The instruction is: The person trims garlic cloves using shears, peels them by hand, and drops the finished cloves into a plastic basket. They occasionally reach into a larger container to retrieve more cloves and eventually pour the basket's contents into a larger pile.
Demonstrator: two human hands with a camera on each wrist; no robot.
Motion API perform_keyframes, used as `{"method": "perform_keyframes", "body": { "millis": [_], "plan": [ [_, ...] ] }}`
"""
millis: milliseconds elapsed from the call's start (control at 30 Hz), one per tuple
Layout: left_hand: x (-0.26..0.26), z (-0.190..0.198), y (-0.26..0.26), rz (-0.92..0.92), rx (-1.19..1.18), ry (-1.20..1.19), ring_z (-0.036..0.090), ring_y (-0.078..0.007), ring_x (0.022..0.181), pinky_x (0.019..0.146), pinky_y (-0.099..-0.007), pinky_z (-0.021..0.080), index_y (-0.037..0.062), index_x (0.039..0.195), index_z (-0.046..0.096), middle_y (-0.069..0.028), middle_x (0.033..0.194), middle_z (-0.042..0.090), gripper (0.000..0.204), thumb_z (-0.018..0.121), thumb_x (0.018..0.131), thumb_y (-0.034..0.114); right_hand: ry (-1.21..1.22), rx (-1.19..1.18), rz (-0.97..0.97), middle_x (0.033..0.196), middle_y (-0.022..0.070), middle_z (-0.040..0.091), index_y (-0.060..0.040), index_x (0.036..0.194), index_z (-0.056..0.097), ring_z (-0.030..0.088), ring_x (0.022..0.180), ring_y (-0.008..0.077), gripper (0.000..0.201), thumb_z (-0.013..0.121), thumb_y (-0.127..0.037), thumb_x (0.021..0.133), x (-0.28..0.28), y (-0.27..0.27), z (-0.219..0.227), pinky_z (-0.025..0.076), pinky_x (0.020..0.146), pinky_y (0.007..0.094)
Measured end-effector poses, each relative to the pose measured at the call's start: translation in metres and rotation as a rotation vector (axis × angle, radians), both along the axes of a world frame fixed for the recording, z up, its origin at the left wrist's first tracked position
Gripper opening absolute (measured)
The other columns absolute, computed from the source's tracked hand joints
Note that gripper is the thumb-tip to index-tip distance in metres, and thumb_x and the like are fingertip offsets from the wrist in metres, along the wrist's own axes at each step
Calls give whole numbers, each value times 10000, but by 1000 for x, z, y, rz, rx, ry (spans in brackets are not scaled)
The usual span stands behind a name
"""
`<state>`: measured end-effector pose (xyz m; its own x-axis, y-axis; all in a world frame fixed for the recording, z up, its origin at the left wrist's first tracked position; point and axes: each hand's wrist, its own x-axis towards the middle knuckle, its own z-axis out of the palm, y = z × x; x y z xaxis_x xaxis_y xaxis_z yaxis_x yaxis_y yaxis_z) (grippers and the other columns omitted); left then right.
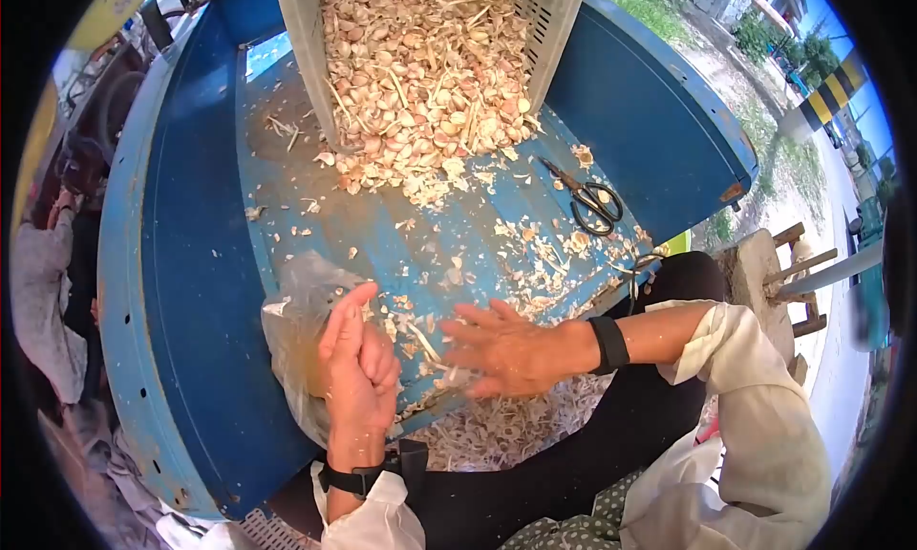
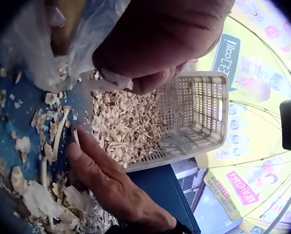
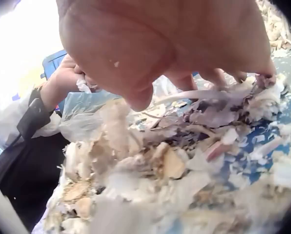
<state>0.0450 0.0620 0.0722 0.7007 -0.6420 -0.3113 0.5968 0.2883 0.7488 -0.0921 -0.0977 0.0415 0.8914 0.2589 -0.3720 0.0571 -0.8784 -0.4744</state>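
My left hand (image 1: 361,378) pinches the edge of a clear plastic bag (image 1: 294,325) at the left of the blue truck bed, its fingers partly curled and bunched. Something tan shows through the bag. To its right, my right hand (image 1: 521,354) lies palm down with fingers spread, low over loose garlic skins (image 3: 204,122) and dry stalks. The right wrist view shows its fingertips among the papery scraps, with nothing gripped. A thin dry stalk (image 2: 61,127) lies near its fingers in the left wrist view.
A pale plastic crate (image 2: 217,112) on its side spills garlic cloves (image 1: 420,91) onto the bed. Black-handled scissors (image 1: 594,206) lie at the right among skins. Blue side walls (image 1: 196,244) flank the bed. More skins (image 1: 511,426) are heaped below its front edge.
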Motion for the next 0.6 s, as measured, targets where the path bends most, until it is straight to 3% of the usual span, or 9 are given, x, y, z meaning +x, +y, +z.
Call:
{"method": "perform_keyframes", "body": {
  "millis": [100, 233, 267, 333, 367, 433, 500, 567, 600],
  "plan": [
    [-9, 2, 2, -61, 5, 79, 231, -19, 410, 351, -191, 169, 10, 1147, 545, 67, 508, 280, 268, 465, 988, 211, 59, 12, 170, 1465, 238, 280, -55, 1363, 418, 240, 1373, 412, 588, 512, -427, 917, -9, -20, 31, 271, 1061, 583],
    [-20, 3, 8, -155, 54, 104, 242, -33, 418, 372, -202, 190, -1, 1129, 548, 58, 514, 299, 246, 488, 979, 185, -493, -173, -276, 1308, 293, 466, 12, 1305, 469, 435, 1240, 418, 591, 558, -410, 902, 81, -130, 64, 385, 1008, 461],
    [-21, 3, 9, -198, 79, 117, 244, -39, 419, 379, -207, 198, -4, 1125, 548, 55, 517, 308, 241, 491, 977, 179, -514, -235, -336, 1397, 273, 382, -16, 1341, 442, 408, 1263, 427, 637, 532, -478, 912, 116, -174, 72, 367, 1045, 441],
    [-22, 5, 12, -182, 120, 115, 251, -42, 420, 382, -209, 205, -2, 1131, 542, 52, 519, 318, 245, 494, 977, 182, -447, -59, -580, 1344, 246, 469, -15, 1332, 467, 466, 1240, 375, 670, 552, -511, 890, 174, -233, 108, 391, 1033, 427],
    [-22, 5, 15, -178, 169, 130, 258, -45, 421, 385, -212, 211, -1, 1137, 537, 49, 521, 328, 249, 497, 978, 186, -601, -250, -535, 1255, 254, 547, 34, 1317, 471, 555, 1144, 341, 662, 599, -438, 870, 201, -259, 117, 424, 986, 380],
    [-24, -2, 24, -152, 225, 69, 297, -45, 445, 407, -204, 235, -3, 1206, 510, 40, 566, 380, 308, 521, 967, 190, -551, -429, -545, 1347, 247, 471, -9, 1327, 476, 472, 1245, 354, 690, 498, -549, 899, 246, -298, 138, 399, 1029, 415],
    [-23, -4, 27, -139, 303, 36, 336, -44, 470, 430, -196, 259, -5, 1275, 483, 30, 610, 432, 381, 545, 957, 195, -699, -119, -577, 1248, 206, 570, -18, 1249, 566, 553, 1141, 325, 691, 469, -597, 886, 304, -387, 112, 443, 945, 402],
    [-19, 2, 27, -68, 250, 88, 275, -14, 455, 429, -189, 198, -2, 1320, 453, 74, 562, 350, 429, 552, 955, 202, -394, -527, -573, 1120, 142, 640, -48, 1143, 655, 595, 989, 266, 624, 500, -586, 866, 305, -356, 138, 454, 856, 379],
    [-15, 3, 26, -75, 273, 115, 275, -14, 455, 429, -189, 198, -2, 1320, 453, 74, 562, 350, 429, 552, 955, 202, -360, -512, -573, 1120, 142, 640, -48, 1143, 655, 595, 989, 266, 624, 500, -586, 866, 300, -334, 113, 454, 856, 379]
  ]
}}
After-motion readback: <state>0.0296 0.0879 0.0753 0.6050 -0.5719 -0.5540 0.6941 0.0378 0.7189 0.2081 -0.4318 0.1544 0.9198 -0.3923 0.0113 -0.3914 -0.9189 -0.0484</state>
